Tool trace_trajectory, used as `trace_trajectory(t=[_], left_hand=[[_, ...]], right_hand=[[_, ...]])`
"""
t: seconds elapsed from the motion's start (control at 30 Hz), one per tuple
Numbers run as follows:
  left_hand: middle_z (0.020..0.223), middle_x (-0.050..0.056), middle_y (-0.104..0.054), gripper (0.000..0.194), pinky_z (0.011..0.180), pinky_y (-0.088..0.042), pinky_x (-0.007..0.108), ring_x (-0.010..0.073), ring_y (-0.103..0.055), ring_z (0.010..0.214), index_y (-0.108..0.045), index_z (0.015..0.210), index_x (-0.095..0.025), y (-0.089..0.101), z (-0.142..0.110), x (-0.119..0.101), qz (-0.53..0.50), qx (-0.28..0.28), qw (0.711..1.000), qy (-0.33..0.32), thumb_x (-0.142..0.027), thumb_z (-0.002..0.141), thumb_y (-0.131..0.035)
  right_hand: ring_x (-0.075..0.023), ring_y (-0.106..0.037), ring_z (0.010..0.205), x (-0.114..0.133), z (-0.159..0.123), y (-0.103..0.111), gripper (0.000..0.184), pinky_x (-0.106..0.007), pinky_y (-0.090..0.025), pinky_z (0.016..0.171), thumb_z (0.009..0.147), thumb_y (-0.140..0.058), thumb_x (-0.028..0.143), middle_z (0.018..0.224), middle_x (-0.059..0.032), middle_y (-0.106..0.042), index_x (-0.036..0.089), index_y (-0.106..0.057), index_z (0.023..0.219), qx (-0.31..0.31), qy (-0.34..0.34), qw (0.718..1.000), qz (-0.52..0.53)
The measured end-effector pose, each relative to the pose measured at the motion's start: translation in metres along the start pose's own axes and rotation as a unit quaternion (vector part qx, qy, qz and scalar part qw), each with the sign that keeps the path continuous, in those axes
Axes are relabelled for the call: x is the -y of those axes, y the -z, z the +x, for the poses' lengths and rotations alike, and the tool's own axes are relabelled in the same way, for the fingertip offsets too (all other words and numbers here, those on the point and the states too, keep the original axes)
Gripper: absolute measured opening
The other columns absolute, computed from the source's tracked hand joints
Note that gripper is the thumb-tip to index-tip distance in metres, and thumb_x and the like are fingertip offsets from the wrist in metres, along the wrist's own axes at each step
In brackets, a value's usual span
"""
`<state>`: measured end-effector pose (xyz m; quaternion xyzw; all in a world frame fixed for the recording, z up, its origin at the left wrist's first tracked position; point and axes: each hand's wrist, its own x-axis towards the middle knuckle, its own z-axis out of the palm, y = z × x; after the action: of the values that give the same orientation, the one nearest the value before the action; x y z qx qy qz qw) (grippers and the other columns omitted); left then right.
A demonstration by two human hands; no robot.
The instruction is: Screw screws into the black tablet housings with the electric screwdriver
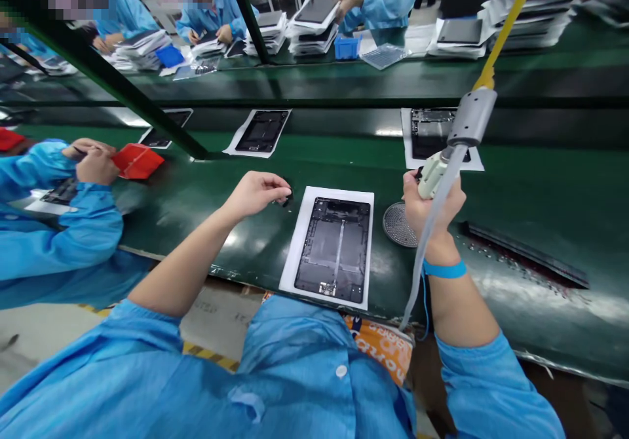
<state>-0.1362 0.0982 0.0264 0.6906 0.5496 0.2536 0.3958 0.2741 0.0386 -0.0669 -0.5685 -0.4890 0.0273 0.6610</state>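
Before me, an open tablet housing (333, 249) lies on white sheet paper (308, 213), its dark inside facing up with a pale ribbon cable down the middle. My left hand (260, 193) is closed just left of the paper, pinching a small black part (285, 198) whose kind I cannot make out. Wrapped round an electric screwdriver (434, 173) is my right hand (432, 206), to the right of the housing; the tool's bit is hidden. Partly behind this hand lies a round screw tray (399, 224) with a dotted surface. A blue band (445, 269) circles my right wrist.
A grey cylinder (472, 118) on a yellow cord hangs above the screwdriver. A long black strip (525, 255) lies at right among small scattered parts. More tablet housings (262, 131) rest on the green bench behind. At left, a co-worker's hands (95, 160) are near a red bin (138, 161).
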Motion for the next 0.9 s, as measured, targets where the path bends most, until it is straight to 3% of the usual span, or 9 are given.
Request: trace_trajectory(t=[0.1,0.17,0.27,0.37,0.47,0.67,0.8,0.9], left_hand=[[0.073,0.005,-0.076,0.059,0.079,-0.065,0.038,0.0197,-0.073,0.071,-0.085,0.094,-0.017,-0.024,0.002,-0.026,-0.174,0.071,0.981,0.043,-0.067,0.073,-0.108],[0.075,0.005,-0.077,0.060,0.080,-0.064,0.037,0.0188,-0.072,0.072,-0.084,0.089,-0.016,-0.052,0.010,-0.037,-0.202,0.109,0.973,0.037,-0.067,0.070,-0.110],[0.084,0.006,-0.083,0.043,0.085,-0.061,0.036,0.0194,-0.074,0.079,-0.086,0.085,-0.017,-0.105,0.028,-0.045,-0.123,0.128,0.984,-0.015,-0.056,0.083,-0.103],[0.088,0.005,-0.085,0.021,0.086,-0.059,0.035,0.0205,-0.076,0.083,-0.088,0.084,-0.019,-0.156,0.047,-0.047,-0.014,0.107,0.992,-0.071,-0.035,0.095,-0.093],[0.089,0.007,-0.085,0.014,0.087,-0.058,0.036,0.0222,-0.077,0.086,-0.088,0.082,-0.019,-0.187,0.060,-0.044,0.074,0.069,0.989,-0.112,-0.019,0.097,-0.089],[0.093,0.009,-0.085,0.019,0.091,-0.057,0.041,0.0239,-0.075,0.087,-0.088,0.087,-0.019,-0.196,0.064,-0.031,0.142,0.061,0.970,-0.188,-0.016,0.104,-0.081],[0.099,0.008,-0.083,0.015,0.101,-0.057,0.044,0.0264,-0.072,0.102,-0.089,0.092,-0.020,-0.195,0.057,-0.023,0.164,0.050,0.957,-0.233,-0.019,0.106,-0.083],[0.106,0.011,-0.082,0.015,0.102,-0.057,0.045,0.0290,-0.069,0.111,-0.090,0.098,-0.020,-0.197,0.054,-0.021,0.176,0.038,0.955,-0.235,-0.024,0.109,-0.081]], right_hand=[[-0.0279,-0.083,0.085,0.007,0.000,-0.001,0.039,-0.051,-0.074,0.086,0.099,-0.085,0.055,0.101,-0.0067,-0.083,0.026,-0.073,0.122,0.005,0.026,1.000,0.010],[-0.0255,-0.081,0.079,0.011,0.000,-0.002,0.033,-0.049,-0.073,0.081,0.099,-0.083,0.052,0.098,-0.0050,-0.083,0.027,-0.074,0.118,0.004,0.036,0.999,0.016],[-0.0236,-0.079,0.076,0.015,0.001,-0.001,0.029,-0.046,-0.071,0.078,0.099,-0.082,0.050,0.095,-0.0032,-0.082,0.027,-0.074,0.115,-0.001,0.036,0.999,0.016],[-0.0235,-0.080,0.078,0.016,0.002,0.000,0.031,-0.046,-0.072,0.080,0.100,-0.081,0.051,0.097,-0.0024,-0.083,0.028,-0.073,0.118,0.002,0.022,1.000,0.012],[-0.0242,-0.081,0.082,0.015,0.003,0.000,0.029,-0.047,-0.073,0.083,0.100,-0.081,0.049,0.099,-0.0026,-0.083,0.028,-0.073,0.119,-0.002,0.025,1.000,0.017],[-0.0236,-0.081,0.085,0.018,0.005,-0.001,0.023,-0.047,-0.072,0.086,0.101,-0.081,0.042,0.102,-0.0022,-0.082,0.029,-0.073,0.118,-0.012,0.060,0.997,0.036],[-0.0240,-0.082,0.087,0.016,0.003,0.000,0.026,-0.047,-0.073,0.088,0.101,-0.082,0.046,0.102,-0.0025,-0.082,0.029,-0.073,0.118,-0.015,0.044,0.999,0.023],[-0.0219,-0.077,0.078,0.013,0.002,-0.001,0.033,-0.044,-0.072,0.079,0.099,-0.084,0.053,0.094,-0.0010,-0.078,0.027,-0.072,0.115,-0.013,0.008,0.999,0.032]])
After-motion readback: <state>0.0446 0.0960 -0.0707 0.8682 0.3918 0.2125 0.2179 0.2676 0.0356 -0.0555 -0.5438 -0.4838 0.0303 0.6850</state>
